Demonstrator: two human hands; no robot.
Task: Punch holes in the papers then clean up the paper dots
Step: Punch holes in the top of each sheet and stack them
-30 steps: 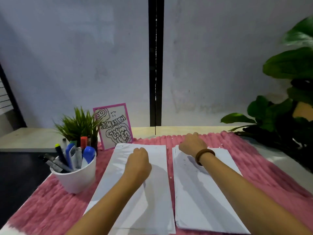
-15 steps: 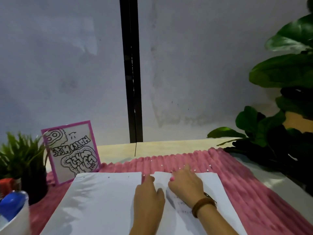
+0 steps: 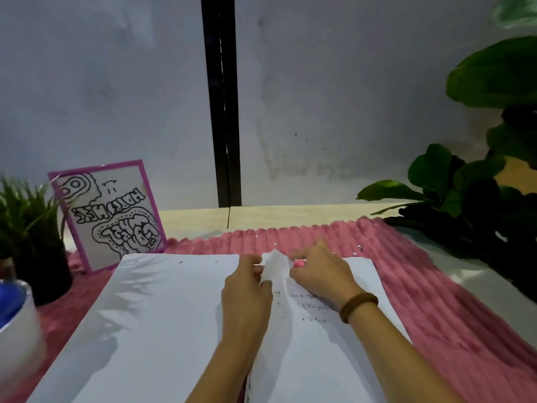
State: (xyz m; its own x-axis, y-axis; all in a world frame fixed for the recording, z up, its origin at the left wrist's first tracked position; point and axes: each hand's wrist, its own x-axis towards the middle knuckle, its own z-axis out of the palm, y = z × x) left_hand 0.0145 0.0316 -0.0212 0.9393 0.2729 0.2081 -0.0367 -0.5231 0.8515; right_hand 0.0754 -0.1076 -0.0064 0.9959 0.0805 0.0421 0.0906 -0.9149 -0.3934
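Nearest you, two white paper stacks lie side by side on the pink ribbed fleece mat [image 3: 436, 301]: the left paper stack [image 3: 145, 330] at 7 o'clock, the right paper stack [image 3: 325, 353] at 5 o'clock. Your left hand [image 3: 247, 301] and right hand [image 3: 319, 274] meet at 6 o'clock, each pinching the raised far-left corner [image 3: 273, 266] of the right stack's top sheet. Specks lie on that sheet; I cannot tell whether they are dots or holes. If you tilt it steeply, I judge loose bits will slide into the mat's ribs; if you pull your hands apart, the corner could tear. Beyond, at 12 o'clock, at least four tiny white paper dots [image 3: 274, 244] sit on the mat. Further off are one pink-framed drawing [image 3: 110, 216] at 10 o'clock, one white cup [image 3: 17, 338] at 8, one grassy plant [image 3: 26, 205] at 9 and one broad-leaved plant [image 3: 465, 199] at 3. No punch is in view.
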